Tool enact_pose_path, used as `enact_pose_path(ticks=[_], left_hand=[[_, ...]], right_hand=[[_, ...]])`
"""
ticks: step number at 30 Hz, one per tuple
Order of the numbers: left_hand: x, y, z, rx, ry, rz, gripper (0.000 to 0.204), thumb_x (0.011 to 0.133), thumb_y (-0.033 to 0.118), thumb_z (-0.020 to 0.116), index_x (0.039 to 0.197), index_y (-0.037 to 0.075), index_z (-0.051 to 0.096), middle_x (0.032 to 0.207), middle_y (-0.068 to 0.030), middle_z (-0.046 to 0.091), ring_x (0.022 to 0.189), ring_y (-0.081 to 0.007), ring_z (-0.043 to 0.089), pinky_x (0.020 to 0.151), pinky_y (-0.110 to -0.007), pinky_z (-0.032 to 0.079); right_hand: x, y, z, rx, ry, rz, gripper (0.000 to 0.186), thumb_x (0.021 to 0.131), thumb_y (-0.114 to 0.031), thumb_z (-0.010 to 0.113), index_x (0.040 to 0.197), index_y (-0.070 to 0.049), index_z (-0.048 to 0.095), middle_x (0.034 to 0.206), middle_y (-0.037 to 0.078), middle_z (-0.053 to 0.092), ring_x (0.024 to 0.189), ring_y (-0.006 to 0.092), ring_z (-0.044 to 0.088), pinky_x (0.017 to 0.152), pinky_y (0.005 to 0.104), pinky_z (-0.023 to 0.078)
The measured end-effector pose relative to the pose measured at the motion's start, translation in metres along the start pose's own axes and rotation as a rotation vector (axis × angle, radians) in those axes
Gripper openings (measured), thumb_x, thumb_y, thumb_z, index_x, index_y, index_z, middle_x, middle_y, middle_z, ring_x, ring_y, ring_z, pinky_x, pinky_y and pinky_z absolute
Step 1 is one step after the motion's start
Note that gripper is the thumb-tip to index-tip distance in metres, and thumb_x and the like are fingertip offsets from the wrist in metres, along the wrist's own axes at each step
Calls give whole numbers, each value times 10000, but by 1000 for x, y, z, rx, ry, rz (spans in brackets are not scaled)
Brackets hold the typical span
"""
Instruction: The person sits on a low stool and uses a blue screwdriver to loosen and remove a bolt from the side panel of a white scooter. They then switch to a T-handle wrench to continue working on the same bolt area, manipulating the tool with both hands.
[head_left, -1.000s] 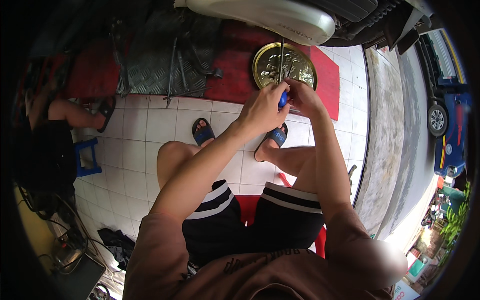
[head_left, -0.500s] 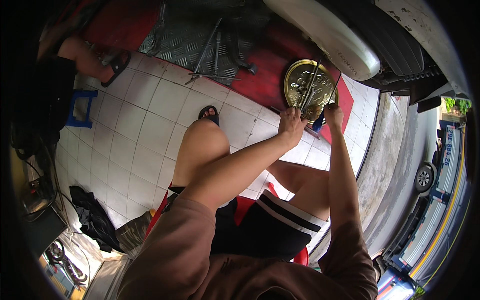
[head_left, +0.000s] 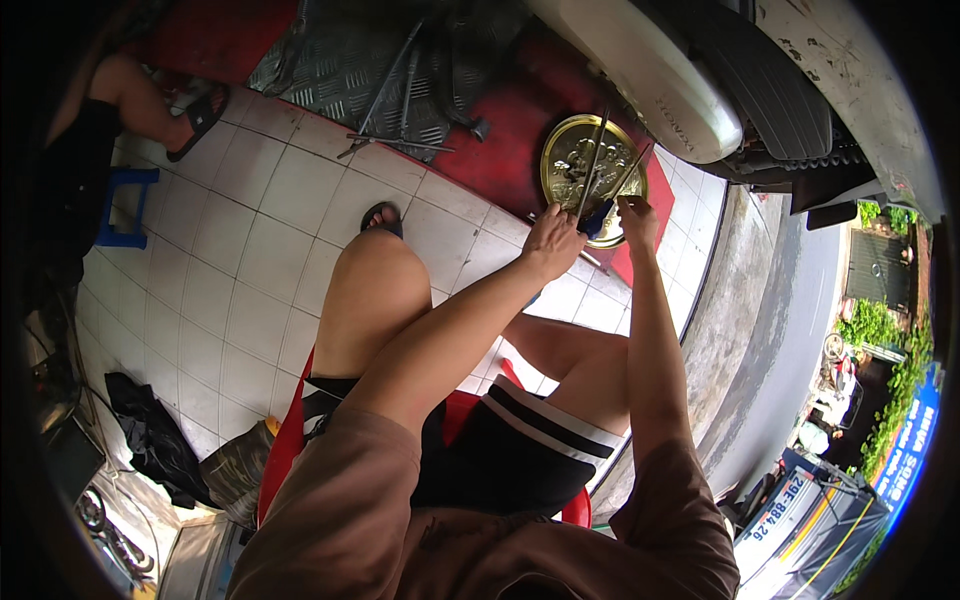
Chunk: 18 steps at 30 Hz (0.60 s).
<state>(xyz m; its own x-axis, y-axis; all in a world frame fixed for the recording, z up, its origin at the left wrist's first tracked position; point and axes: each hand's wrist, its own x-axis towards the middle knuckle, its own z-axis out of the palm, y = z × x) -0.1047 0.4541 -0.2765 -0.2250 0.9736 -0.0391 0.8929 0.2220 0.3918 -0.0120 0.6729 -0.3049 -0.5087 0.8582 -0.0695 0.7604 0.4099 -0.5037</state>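
Observation:
My left hand [head_left: 555,241] is closed around a long thin metal rod [head_left: 597,150], which points away over a round gold tray [head_left: 553,180] with a raised pattern. Between my hands is a screwdriver with a blue handle [head_left: 597,218]; its shaft slants up to the right. The handle lies against the fingers of my left hand, and I cannot tell whether they grip it too. My right hand [head_left: 638,220] is at the tray's right edge, fingers curled together beside the screwdriver; what they hold, if anything, is hidden.
The tray rests on a red mat [head_left: 500,115]. Long metal tools [head_left: 397,85] lie on a dark ridged plate at its left. A motorbike's pale body panel [head_left: 660,90] overhangs the far right. Another person's sandalled foot [head_left: 200,122] and a blue stool [head_left: 128,205] are at left.
The screwdriver has swung left: its handle went from under my right hand to beside my left fingers. The whole view has shifted, and the truck at the right appears lower.

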Motion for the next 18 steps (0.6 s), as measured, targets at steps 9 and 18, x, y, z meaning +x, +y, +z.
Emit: enact_pose_path(ticks=[9, 18], left_hand=[[-11, -9, -67, 76, 253, 119, 246, 945, 182, 476, 933, 182, 721, 925, -76, 631, 963, -198, 630, 928, -383, 391], [-86, 69, -170, 503, -75, 172, 133, 853, 206, 612, 836, 147, 731, 821, 26, 650, 848, -119, 614, 776, -389, 417]], right_hand=[[-55, -109, -39, 1099, -808, 296, 369, 1027, -286, 403, 1217, -13, 564, 1084, 102, 650, 931, 210, 627, 811, 330, 506], [-110, -174, -58, 1184, -872, 446, 285, 992, -294, 484, 754, -138, 471, 593, -8, 477, 515, 120, 420, 498, 263, 351]])
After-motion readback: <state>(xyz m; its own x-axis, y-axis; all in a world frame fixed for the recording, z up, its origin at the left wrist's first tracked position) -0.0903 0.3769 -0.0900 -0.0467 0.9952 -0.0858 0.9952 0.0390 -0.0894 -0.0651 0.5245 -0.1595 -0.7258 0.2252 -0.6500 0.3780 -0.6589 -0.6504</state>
